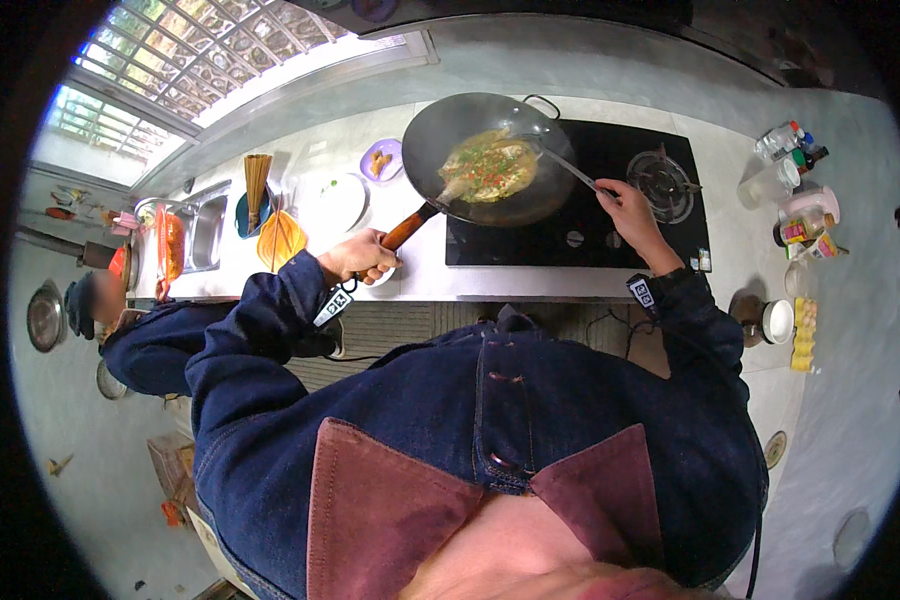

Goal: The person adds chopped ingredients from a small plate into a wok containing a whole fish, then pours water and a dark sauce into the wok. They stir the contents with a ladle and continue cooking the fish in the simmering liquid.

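My left hand (360, 255) is closed around the wooden handle (411, 227) of a dark wok (424, 150). The wok sits over the left side of a black glass gas hob (525, 247) and hides the burner beneath it. Inside lies what looks like a whole fish (491, 169) in yellowish liquid, topped with chopped green and red pieces. In my right hand (634, 214) is the handle of a metal cooking utensil (572, 167). Its head reaches into the wok at the food's right edge; its exact shape cannot be made out.
Left of the wok are a purple plate (391, 159) with brown pieces, a white plate (349, 210), an orange basket (281, 244) and a sink (208, 232). An uncovered burner (660, 184) is at right, with bottles and jars (776, 180) beyond. Another person (157, 352) stands at left.
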{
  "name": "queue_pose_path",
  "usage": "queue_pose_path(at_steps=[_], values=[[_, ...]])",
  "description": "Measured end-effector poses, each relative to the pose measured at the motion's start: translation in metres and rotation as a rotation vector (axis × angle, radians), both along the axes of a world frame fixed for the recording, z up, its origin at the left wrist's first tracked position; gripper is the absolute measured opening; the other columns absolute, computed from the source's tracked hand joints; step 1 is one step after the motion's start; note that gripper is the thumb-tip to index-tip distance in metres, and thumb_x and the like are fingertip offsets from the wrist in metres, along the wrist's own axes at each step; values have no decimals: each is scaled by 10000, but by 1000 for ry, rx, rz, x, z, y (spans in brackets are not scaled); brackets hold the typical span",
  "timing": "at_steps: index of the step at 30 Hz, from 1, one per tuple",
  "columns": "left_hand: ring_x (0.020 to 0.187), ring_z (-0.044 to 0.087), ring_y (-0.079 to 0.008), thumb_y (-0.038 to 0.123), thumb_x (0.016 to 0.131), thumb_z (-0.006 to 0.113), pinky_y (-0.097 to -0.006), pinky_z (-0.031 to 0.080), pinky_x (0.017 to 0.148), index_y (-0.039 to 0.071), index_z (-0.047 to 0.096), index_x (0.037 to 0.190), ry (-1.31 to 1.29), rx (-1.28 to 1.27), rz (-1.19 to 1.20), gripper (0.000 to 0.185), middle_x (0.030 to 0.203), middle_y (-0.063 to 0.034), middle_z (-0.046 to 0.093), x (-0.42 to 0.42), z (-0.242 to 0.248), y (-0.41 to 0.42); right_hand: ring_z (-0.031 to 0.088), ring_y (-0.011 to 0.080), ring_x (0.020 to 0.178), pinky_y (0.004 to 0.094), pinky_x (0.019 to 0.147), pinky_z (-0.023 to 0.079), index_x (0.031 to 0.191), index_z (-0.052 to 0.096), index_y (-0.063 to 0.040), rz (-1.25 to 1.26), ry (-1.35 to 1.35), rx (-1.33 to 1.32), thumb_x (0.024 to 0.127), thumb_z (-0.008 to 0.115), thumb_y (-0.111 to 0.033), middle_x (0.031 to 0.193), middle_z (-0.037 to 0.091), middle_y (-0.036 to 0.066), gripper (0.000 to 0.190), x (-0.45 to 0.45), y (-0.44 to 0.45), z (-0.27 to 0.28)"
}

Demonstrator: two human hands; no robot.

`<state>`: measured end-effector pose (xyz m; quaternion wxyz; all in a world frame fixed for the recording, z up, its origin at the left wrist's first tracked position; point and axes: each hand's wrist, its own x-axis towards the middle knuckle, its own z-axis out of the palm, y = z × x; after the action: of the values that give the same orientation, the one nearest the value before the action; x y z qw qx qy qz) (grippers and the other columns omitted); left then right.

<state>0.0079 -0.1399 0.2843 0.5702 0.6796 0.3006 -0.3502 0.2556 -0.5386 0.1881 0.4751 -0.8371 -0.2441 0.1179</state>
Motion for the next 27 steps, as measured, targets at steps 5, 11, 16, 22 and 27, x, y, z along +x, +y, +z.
queue_pose_path(at_steps=[5,11,16,22,27], values=[[445,421,-78,59,869,667,-253,342,371,93,462,847,-21,-28,-3,209,610,14,464,-4,-7,3,641,181,775,317,702,499,1151,669,-19,-42,70,24,933,645,-226,1008,710,123,301,-6,2,4],[463,460,-93,91,876,690,-265,377,404,75,502,853,-81,-79,23,190,623,-7,514,-7,-28,8,570,126,681,286,615,455,1167,660,-4,-104,232,34,945,638,-230,859,678,60,318,-10,-2,7],[444,461,-88,81,852,701,-252,381,383,45,560,884,49,-190,103,149,632,-2,527,-6,-30,12,472,68,579,250,507,365,1193,643,-16,-121,326,78,961,620,-230,712,569,-9,316,-12,0,6],[432,415,-88,59,839,639,-268,355,370,37,541,906,-58,-35,140,122,606,7,466,-15,-28,-9,346,17,486,214,418,262,1262,598,-50,-138,383,88,984,599,-231,625,423,-74,331,-14,6,12],[432,405,-83,49,836,634,-273,334,368,60,505,854,-104,-40,158,130,611,10,465,-23,-36,-19,323,12,488,204,420,246,1276,591,-51,-136,384,129,988,596,-224,628,398,-82,336,-16,5,18]])
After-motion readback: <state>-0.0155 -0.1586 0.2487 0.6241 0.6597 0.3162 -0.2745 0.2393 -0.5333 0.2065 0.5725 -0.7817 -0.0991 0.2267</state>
